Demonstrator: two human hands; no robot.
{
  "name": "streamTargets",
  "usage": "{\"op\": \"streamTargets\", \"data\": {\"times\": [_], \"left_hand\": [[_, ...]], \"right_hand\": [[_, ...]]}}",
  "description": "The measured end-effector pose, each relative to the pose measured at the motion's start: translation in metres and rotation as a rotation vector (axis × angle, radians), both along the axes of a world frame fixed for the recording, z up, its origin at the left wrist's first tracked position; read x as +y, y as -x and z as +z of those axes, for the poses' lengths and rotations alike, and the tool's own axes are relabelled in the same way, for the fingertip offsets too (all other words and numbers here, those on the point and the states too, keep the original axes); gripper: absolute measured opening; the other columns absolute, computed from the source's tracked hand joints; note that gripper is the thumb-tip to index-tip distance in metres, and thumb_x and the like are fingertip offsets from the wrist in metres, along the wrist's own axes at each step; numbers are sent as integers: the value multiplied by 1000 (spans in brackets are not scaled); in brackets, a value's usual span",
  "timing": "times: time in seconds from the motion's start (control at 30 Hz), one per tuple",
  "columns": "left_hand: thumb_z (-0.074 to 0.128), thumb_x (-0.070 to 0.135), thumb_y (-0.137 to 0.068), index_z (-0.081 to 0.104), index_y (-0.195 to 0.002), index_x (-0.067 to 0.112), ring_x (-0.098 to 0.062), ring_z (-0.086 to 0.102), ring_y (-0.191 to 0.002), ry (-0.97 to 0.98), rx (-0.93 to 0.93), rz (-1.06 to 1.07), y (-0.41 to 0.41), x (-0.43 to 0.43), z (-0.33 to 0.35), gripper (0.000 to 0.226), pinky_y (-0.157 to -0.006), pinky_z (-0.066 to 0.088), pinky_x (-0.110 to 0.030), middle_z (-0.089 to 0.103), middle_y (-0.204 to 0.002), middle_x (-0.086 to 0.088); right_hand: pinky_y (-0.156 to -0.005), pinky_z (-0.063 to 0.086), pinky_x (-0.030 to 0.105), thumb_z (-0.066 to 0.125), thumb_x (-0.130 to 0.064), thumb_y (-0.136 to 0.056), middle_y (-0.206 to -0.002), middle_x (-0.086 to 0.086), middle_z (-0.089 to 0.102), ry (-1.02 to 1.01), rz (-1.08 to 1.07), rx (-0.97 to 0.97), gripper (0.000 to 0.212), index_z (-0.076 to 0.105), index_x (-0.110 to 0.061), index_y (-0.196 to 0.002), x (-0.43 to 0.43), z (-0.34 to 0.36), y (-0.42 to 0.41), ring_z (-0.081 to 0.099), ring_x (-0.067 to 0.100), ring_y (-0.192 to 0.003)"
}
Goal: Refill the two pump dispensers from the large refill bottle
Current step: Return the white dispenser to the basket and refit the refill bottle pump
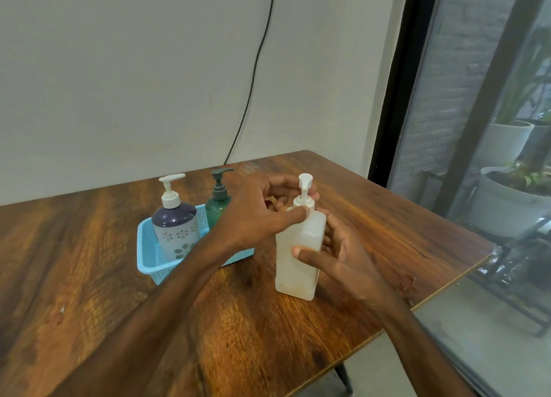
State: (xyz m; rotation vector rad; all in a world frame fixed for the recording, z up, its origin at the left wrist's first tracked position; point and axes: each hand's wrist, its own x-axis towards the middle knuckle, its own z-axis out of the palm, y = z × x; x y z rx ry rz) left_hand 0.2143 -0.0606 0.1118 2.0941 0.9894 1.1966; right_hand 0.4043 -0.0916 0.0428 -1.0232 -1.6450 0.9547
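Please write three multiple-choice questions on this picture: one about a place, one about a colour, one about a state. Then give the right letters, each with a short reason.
1. Where do the navy bottle and the green bottle stand?
A. in the blue basket
B. on the floor
C. on a shelf

2. What colour is the green bottle's pump?
A. white
B. dark green
C. red

3. How is the big white bottle?
A. on its side
B. upright, pump on
C. upside down

Answers:
1 A, both stand inside the basket.
2 B, its pump is dark green.
3 B, it stands upright on the table; the right hand holds its body, and the left hand has its grip on the pump collar.
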Motion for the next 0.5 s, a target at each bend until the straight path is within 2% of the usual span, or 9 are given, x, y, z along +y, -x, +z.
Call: {"op": "streamTargets", "data": {"times": [0.03,0.1,0.17,0.23,0.33,0.4,0.5], "left_hand": [[80,9,-88,73,-122,17,5,70,-82,0,10,-22,0,-2,1,35,-76,55,-16,79,-98,20],[79,23,-86,72,-123,26,-7,72,-89,-48,60,-2,-2,-2,-1,38,-78,60,-26,78,-106,15],[80,47,-79,69,-124,32,-4,69,-90,-62,107,68,-5,-3,-4,48,-78,59,-26,74,-103,22],[85,57,-75,70,-121,31,1,66,-86,-76,68,145,-7,-1,-6,55,-73,56,-23,72,-101,21],[91,48,-72,73,-111,32,2,66,-77,-79,-29,165,-5,2,-7,46,-65,54,-24,75,-92,16],[93,43,-72,71,-113,35,-4,71,-82,-82,-33,153,-2,3,-5,47,-69,62,-31,76,-93,17],[93,41,-72,71,-119,30,-12,74,-87,-108,6,149,-1,4,-4,53,-73,64,-40,76,-94,14]], "right_hand": [[-95,56,34,80,-39,-75,-127,-12,65,1,1,4,70,48,-31,-137,1,0,0,63,8,-117],[-97,55,39,81,-32,-79,-129,-7,65,-3,10,18,68,48,-28,-138,1,1,0,64,12,-118],[-99,55,42,81,-37,-77,-131,-6,64,-3,7,17,71,48,-28,-139,2,1,0,63,13,-120],[-100,54,45,80,-44,-73,-132,-5,63,-2,3,16,76,47,-29,-140,2,0,0,63,14,-120],[-98,55,44,81,-45,-71,-131,-6,63,3,5,15,80,45,-32,-141,2,-1,0,63,13,-119],[-97,56,41,81,-45,-71,-131,-9,63,0,11,9,79,45,-34,-141,1,-1,1,63,11,-119],[-92,57,31,82,-36,-77,-128,-12,64,-9,18,12,71,46,-35,-138,0,-1,1,63,7,-117]]}}
